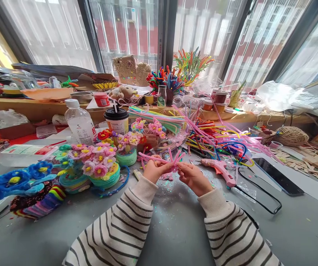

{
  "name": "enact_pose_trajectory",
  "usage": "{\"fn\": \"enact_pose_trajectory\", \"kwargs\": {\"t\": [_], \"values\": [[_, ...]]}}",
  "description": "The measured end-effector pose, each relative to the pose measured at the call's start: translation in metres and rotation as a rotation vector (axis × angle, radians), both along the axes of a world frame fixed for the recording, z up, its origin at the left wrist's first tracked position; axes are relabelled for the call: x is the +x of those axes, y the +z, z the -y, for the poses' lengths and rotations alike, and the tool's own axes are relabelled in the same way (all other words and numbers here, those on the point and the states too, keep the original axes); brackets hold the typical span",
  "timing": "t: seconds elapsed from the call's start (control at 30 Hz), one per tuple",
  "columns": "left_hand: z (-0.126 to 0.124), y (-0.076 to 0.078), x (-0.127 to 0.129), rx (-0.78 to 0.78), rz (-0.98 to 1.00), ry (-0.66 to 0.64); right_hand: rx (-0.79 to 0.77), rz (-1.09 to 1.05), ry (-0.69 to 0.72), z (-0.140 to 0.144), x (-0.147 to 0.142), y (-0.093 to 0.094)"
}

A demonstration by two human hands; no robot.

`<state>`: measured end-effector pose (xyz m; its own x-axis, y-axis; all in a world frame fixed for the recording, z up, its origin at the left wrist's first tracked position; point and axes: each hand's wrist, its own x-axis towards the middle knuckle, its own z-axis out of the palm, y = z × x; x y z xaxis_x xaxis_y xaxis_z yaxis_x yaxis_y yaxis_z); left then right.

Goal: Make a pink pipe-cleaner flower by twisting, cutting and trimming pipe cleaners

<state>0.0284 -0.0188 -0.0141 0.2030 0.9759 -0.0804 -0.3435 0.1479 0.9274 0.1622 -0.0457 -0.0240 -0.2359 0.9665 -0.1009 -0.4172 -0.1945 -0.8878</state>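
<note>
1. Just left of the pink glue gun (pixel 225 173), check out the pink fuzzy stems (pixel 174 164), bunched together above the glitter-specked surface (pixel 181 236).
2. Pinched from one side by the left fingers (pixel 163 169), from the other by the right fingers (pixel 185 171). Can't tell the exact stem under each fingertip, though.
3. Best guess for doing this bit well: pinch firmly with the left right where the stems meet, work small with the right, and don't squash the fuzz. Probably worth fanning the loose ends out of the way too.
4. Mind the glue gun's nozzle, aimed left toward the right hand. Can't tell if hot, so better treat as hot. Watch for the cord (pixel 272 213) looping out to the right, maybe easy to snag with a sleeve.
5. Behind the glue gun, expect a messy heap of pipe cleaners (pixel 225 140), likely to tangle with long ends. Off to the right, note the phone (pixel 277 177).
6. Farther left of the glue gun, go easy around the potted fuzzy flowers (pixel 105 177), lidded cup (pixel 117 120) and clear bottle (pixel 78 123).
</note>
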Motion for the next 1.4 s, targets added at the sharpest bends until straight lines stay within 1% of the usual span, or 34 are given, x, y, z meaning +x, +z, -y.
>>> {"fn": "enact_pose_trajectory", "kwargs": {"t": [0.13, 0.23, 0.3, 0.37, 0.43, 0.5, 0.57, 0.67, 0.8, 0.9, 0.97, 1.17, 1.27, 1.4], "values": [[0.001, 0.000, 0.000, -0.081, 0.051, -0.024, -0.031, -0.074, 0.002, 0.001, -0.003, -0.002], [0.001, 0.000, 0.000, -0.111, 0.085, 0.023, -0.028, -0.070, -0.007, 0.003, -0.008, -0.002], [0.001, 0.000, -0.002, -0.098, 0.073, 0.058, -0.021, -0.046, -0.021, 0.004, -0.010, -0.001], [0.000, 0.000, -0.003, -0.047, 0.040, 0.077, 0.000, 0.009, -0.044, 0.004, -0.011, 0.001], [-0.001, -0.002, -0.005, 0.006, 0.011, 0.043, 0.039, 0.070, -0.082, 0.004, -0.010, 0.003], [-0.002, -0.003, -0.006, 0.036, -0.030, -0.024, 0.084, 0.106, -0.128, 0.004, -0.008, 0.004], [-0.001, -0.005, -0.006, 0.045, -0.073, -0.092, 0.149, 0.142, -0.157, 0.003, -0.007, 0.004], [0.001, -0.007, -0.004, 0.018, -0.095, -0.141, 0.260, 0.227, -0.215, 0.003, -0.007, 0.000], [0.004, -0.006, -0.001, -0.021, -0.097, -0.095, 0.294, 0.284, -0.320, 0.004, -0.010, -0.003], [0.003, -0.005, -0.003, 0.000, -0.117, -0.047, 0.285, 0.307, -0.306, 0.005, -0.011, -0.003], [0.003, -0.005, -0.004, 0.018, -0.142, -0.044, 0.287, 0.327, -0.283, 0.004, -0.011, -0.004], [0.004, -0.008, -0.004, 0.082, -0.190, -0.060, 0.355, 0.430, -0.333, 0.003, -0.007, -0.007], [0.005, -0.009, -0.004, 0.046, -0.163, -0.101, 0.383, 0.435, -0.336, 0.005, -0.008, -0.008], [0.005, -0.010, -0.004, 0.012, -0.133, -0.169, 0.357, 0.401, -0.339, 0.006, -0.009, -0.005]]}}
